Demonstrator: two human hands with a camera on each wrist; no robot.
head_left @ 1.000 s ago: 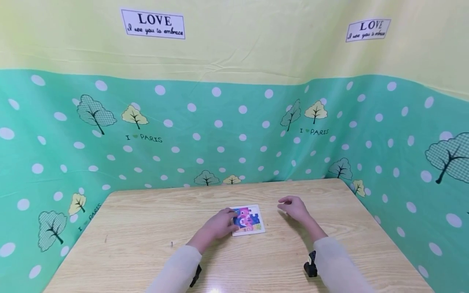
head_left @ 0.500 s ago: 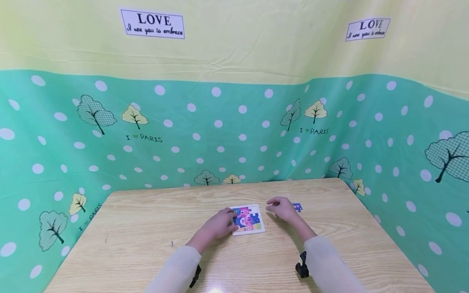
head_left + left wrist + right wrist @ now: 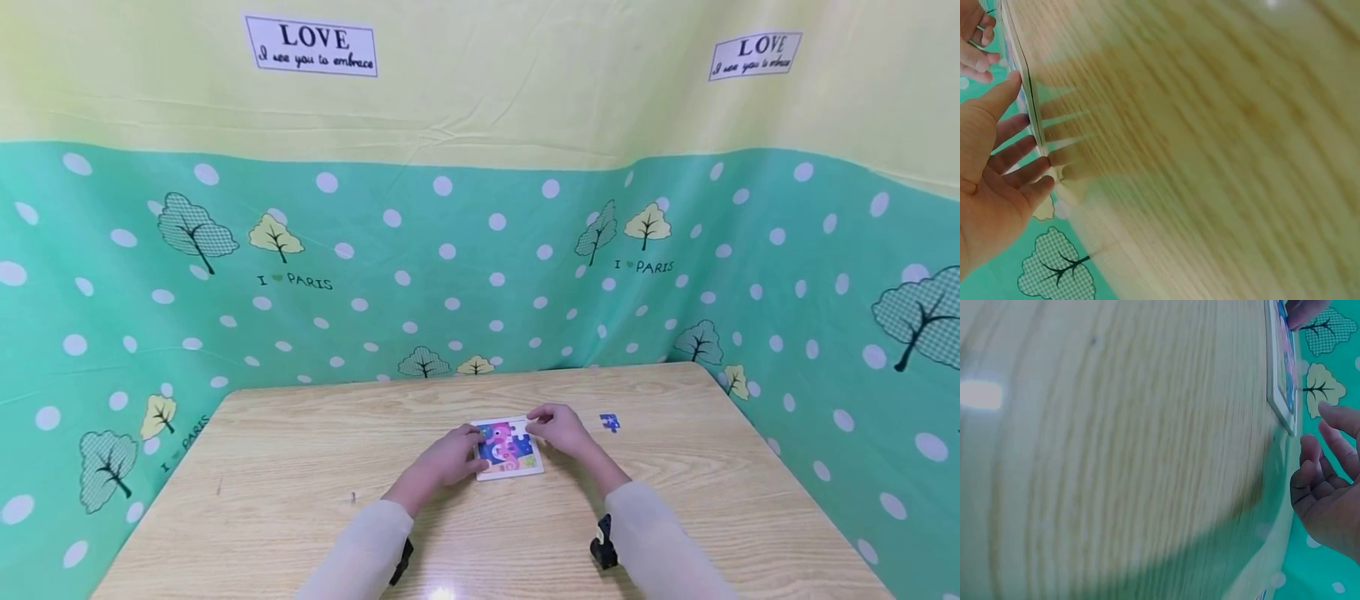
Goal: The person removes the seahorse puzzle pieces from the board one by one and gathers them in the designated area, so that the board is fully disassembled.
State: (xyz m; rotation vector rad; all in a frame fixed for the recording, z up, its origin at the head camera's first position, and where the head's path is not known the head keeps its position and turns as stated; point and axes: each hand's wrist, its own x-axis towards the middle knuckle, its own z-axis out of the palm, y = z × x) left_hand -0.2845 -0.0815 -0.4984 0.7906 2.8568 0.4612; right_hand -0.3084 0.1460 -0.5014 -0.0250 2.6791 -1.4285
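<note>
- Head view: a person sits at a light wooden table (image 3: 300,467) walled in by a green dotted cloth backdrop (image 3: 450,267) printed with trees.
- A small square jigsaw puzzle board (image 3: 508,449) lies flat near the middle of the table, showing a pink creature on blue.
- The left hand (image 3: 448,458) rests on the board's left edge, its fingers laid over the rim and steadying the board rather than gripping it.
- The right hand (image 3: 558,427) hovers at the board's far right corner, its fingers loosely curved and holding nothing that can be seen.
- One loose blue puzzle piece (image 3: 610,422) lies on the table to the right of that hand, apart from the board.
- Left wrist view: the left hand (image 3: 997,181) is released, its fingers straight and spread against the thin edge of the puzzle board (image 3: 1027,94). The wooden table (image 3: 1210,144) fills the rest, blurred.
- Right wrist view: the right hand (image 3: 1329,494) is relaxed, its fingers half curled and empty, just beside the corner of the puzzle board (image 3: 1282,375). A fingertip of the other hand shows at the board's far edge.
- Judgement on doing this step well: press the board flat with the left hand so that it cannot slide, and lift a corner piece gently with the right fingertips, without tipping the board.
</note>
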